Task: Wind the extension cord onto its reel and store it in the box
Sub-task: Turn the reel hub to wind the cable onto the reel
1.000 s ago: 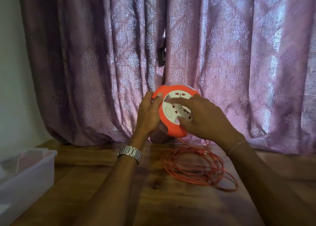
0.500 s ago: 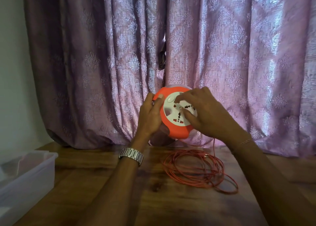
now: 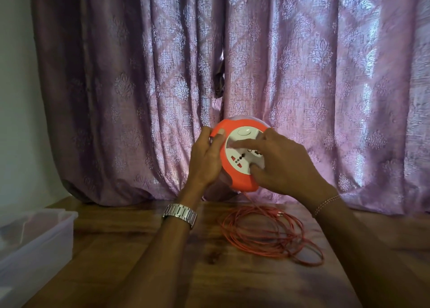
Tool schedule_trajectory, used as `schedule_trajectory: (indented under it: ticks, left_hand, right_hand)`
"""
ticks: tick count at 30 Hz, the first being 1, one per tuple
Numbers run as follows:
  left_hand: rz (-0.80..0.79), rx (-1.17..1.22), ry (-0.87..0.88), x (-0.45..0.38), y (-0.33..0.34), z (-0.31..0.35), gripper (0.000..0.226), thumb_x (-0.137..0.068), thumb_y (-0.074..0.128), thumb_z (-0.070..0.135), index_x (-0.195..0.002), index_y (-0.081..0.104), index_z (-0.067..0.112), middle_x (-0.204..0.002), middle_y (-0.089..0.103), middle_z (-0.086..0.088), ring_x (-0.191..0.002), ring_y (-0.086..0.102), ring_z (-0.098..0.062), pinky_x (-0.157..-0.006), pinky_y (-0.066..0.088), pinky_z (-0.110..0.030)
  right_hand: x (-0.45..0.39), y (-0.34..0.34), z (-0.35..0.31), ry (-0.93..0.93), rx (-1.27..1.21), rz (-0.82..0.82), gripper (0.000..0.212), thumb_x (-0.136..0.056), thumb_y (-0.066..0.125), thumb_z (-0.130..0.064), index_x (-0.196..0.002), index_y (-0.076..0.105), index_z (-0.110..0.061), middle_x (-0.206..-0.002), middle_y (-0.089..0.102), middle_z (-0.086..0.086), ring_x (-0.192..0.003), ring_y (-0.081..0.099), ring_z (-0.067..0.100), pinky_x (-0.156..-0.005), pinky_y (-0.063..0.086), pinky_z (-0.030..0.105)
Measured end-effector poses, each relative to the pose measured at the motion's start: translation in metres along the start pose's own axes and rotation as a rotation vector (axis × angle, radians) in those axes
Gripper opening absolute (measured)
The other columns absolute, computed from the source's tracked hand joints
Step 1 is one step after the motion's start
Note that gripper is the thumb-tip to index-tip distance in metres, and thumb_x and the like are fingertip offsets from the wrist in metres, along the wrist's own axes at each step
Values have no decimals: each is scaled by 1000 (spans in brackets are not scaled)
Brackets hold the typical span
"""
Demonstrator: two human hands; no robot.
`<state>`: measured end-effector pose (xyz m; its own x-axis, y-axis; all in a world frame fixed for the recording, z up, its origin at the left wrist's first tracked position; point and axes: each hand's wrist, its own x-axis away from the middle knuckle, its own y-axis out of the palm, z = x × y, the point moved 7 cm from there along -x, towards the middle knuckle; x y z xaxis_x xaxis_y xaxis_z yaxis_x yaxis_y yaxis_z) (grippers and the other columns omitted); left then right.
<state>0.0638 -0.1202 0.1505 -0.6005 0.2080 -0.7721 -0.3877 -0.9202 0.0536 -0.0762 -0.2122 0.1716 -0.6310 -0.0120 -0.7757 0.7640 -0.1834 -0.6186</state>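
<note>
A person holds a round orange plastic cord reel with a white socket face above a dark wooden tabletop, in front of a mauve patterned curtain. The left hand grips the reel's rim at its nine o'clock edge, thumb curled over the orange band. The right hand lies across the white face from three o'clock, its fingers bent and pressing on it, apparently turning it.

A thin orange cord drops from the reel's five o'clock edge into a loose heap of loops on the table just below; most of it looks unwound. A translucent plastic storage box waits at the table's eight o'clock corner, well apart from the reel.

The overlapping loops could snag or knot as they are drawn up, stalling the winding. The right hand's fingers rest on a smooth face and could slip. With the reel held in the air, a loosened left grip could let it drop onto the heap.
</note>
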Motion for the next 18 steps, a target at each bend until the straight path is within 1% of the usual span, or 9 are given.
schedule_trajectory:
  ticks: [2, 3, 6, 9, 11, 14, 15, 16, 18]
  left_hand:
    - [5, -11, -2, 0, 0, -1, 27, -95, 54, 46, -75, 47, 30, -70, 62, 1, -68, 61, -22, -61, 46, -39]
    - [6, -14, -5, 0, 0, -1, 27, -95, 54, 46, -73, 47, 31, -69, 60, 3, -68, 58, -20, -62, 44, -38]
    - [-7, -16, -11, 0, 1, -2, 30, -96, 54, 45, -76, 44, 25, -76, 61, -14, -75, 58, -22, -68, 48, -48]
    - [-6, -1, -6, 0, 1, -1, 29, -98, 54, 41, -79, 45, 21, -80, 62, -20, -75, 59, -22, -67, 49, -48]
    - [-6, 11, -10, 0, 1, -4, 27, -102, 55, 35, -80, 48, 20, -81, 66, -19, -73, 63, -20, -62, 48, -38]
    - [8, 49, -35, -1, -2, -8, 28, -104, 55, 27, -77, 49, 24, -71, 66, 3, -64, 63, -11, -54, 47, -23]
    - [9, 57, -41, -1, -3, -8, 27, -104, 55, 27, -77, 49, 24, -70, 65, 5, -64, 62, -10, -54, 46, -22]
    - [6, 63, -43, -2, -3, -8, 26, -102, 56, 30, -78, 48, 23, -71, 65, 4, -65, 62, -11, -54, 46, -24]
    - [-3, 55, -31, -2, -3, -5, 25, -97, 56, 38, -79, 48, 23, -76, 64, -4, -70, 62, -18, -57, 46, -29]
  right_hand:
    - [-1, -2, 5, 70, -9, 57, 58, -69, 57, -56, -126, 47, -59, -104, 65, -1, -97, 62, 25, -72, 48, 34]
    - [-1, -3, 9, 118, -28, 95, 61, -66, 54, -67, -126, 48, -58, -96, 68, -4, -93, 64, 25, -71, 49, 33]
    - [0, -4, 16, 216, -57, 179, 71, -61, 45, -87, -123, 55, -52, -82, 73, -8, -87, 66, 22, -68, 49, 30]
    - [-1, -6, 13, 185, 37, 203, 70, -66, 45, -85, -122, 59, -46, -87, 71, -4, -89, 60, 23, -63, 43, 29]
    - [-3, -8, 9, 94, 52, 212, 60, -76, 52, -73, -123, 61, -37, -93, 63, 2, -95, 51, 24, -65, 43, 33]
    - [-4, -11, 1, -138, -70, 182, 28, -87, 62, -31, -114, 63, -24, -111, 59, 4, -102, 43, 25, -78, 46, 41]
    - [-4, -10, 0, -196, -101, 132, 27, -85, 61, -16, -110, 64, -26, -120, 58, 3, -105, 42, 26, -80, 47, 42]
    - [-4, -6, -1, -227, -112, 64, 38, -80, 59, -4, -108, 65, -29, -131, 55, 3, -108, 41, 27, -80, 48, 43]
    - [-3, 2, -3, -223, -67, -93, 63, -72, 62, 7, -114, 64, -41, -147, 42, 1, -117, 36, 29, -81, 50, 43]
